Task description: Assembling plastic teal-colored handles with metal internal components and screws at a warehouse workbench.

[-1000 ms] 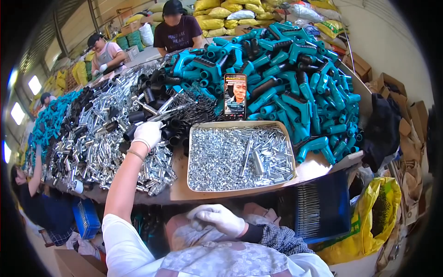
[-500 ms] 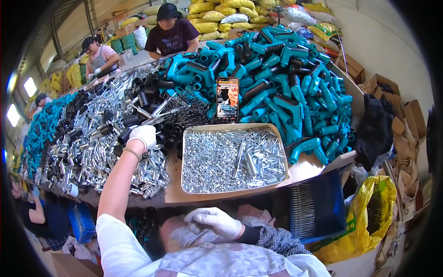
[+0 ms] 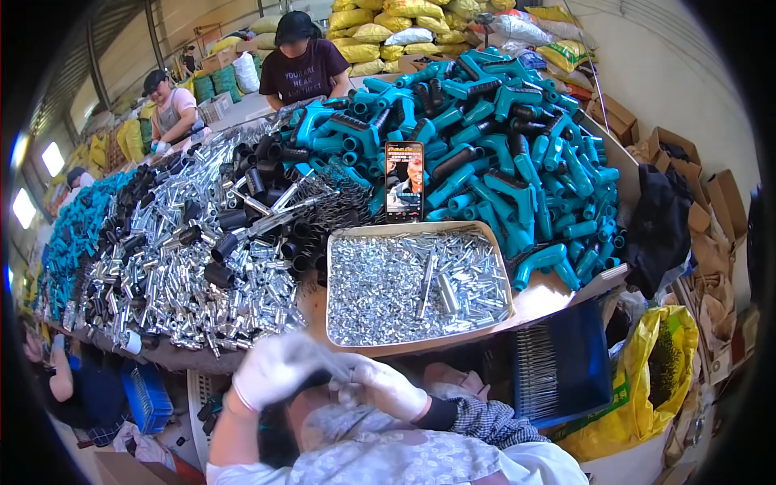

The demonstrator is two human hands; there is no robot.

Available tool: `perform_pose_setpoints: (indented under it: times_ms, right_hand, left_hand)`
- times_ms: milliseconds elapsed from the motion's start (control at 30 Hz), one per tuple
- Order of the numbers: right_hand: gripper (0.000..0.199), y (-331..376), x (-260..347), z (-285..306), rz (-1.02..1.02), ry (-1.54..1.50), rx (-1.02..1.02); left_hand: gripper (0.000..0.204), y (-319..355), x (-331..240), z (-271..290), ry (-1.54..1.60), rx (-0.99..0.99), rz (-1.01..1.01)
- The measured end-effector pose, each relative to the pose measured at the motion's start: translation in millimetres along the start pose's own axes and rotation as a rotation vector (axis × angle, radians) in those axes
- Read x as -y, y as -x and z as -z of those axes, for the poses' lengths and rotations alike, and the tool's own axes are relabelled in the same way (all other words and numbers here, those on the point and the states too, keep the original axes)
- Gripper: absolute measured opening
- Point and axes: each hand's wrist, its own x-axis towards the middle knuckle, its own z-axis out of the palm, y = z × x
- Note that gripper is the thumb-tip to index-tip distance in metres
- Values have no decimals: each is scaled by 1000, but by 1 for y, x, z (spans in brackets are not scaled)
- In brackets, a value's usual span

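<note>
My left hand [image 3: 279, 373], in a white glove, hangs over my lap just below the table edge. Motion smears its fingers, and a greyish streak shows at their tips. Close against those tips is my gloved right hand [image 3: 392, 390], its fingers curled together. Whatever lies between the hands is too blurred to name. Above them on the table stands a shallow tray [image 3: 509, 301] of small shiny metal parts, with a few longer pins and a metal cylinder [image 3: 448, 293] on top. Left of it spreads a heap of silver metal parts [image 3: 162, 283] mixed with black sleeves [image 3: 218, 275].
Teal plastic tool housings [image 3: 517, 186] pile up behind the tray. A phone [image 3: 403, 182] stands upright at its back edge. Below the table at right are a blue bin [image 3: 578, 364] of metal rods and a yellow sack [image 3: 647, 404]. Co-workers [image 3: 301, 65] sit across the table.
My left hand has left the heap of metal parts and come down toward me, meeting my right hand over my lap. The right hand has stayed nearly in place.
</note>
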Motion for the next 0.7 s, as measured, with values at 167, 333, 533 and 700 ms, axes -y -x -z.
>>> perform_pose_setpoints:
  times_ms: [167,333,533,700]
  right_hand:
    - [50,-1,-8,2,-36,352,10]
    - [44,3,-22,-8,-61,546,-59]
    - [54,10,-17,-2,47,342,1]
    - [48,11,-19,1,-38,156,88]
  left_hand:
    - [29,40,20,-37,554,-292,295]
    - [36,32,21,-87,1233,-767,-5]
    - [50,42,29,-109,982,-433,175]
    - [55,50,25,-100,1186,-249,234]
